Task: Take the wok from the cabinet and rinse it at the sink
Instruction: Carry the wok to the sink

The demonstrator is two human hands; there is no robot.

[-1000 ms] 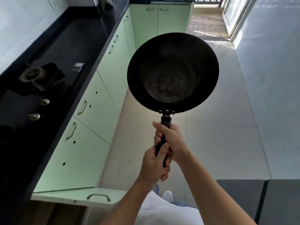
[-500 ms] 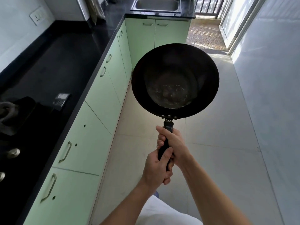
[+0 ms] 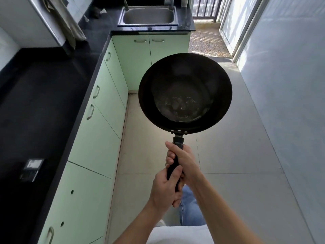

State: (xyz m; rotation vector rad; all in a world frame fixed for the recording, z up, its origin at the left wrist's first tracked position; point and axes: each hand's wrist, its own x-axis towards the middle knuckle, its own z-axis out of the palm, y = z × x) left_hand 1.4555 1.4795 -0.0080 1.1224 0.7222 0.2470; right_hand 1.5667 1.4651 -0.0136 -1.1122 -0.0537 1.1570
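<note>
Black metal, dull and dark all over: the wok (image 3: 184, 92) is held out in front of the person, bowl open toward the camera, above the pale floor (image 3: 232, 155) and well apart from the sink (image 3: 147, 24) at the far end of the kitchen. Pale residue marks the bottom of the bowl. Its dark handle (image 3: 178, 142) points back toward the body.

The right hand (image 3: 183, 161) is wrapped round the handle nearer the bowl, fingers curled fully about it. The left hand (image 3: 165, 188) grips the handle's end just behind, thumb laid along the top. The two hands touch.

The step in hand looks like the carry to the sink. To do it well, I would hold the bowl level and walk it down the aisle between the green cabinets (image 3: 98, 138) and the wall. The rim should stay off the edge of the dark surface (image 3: 44, 103) on the left. At the basin the wok probably goes in under the tap (image 3: 171, 3) at a tilt, since the basin looks little wider than the bowl. One hand must let go to turn the water on, so the other needs a firm hold first.
</note>
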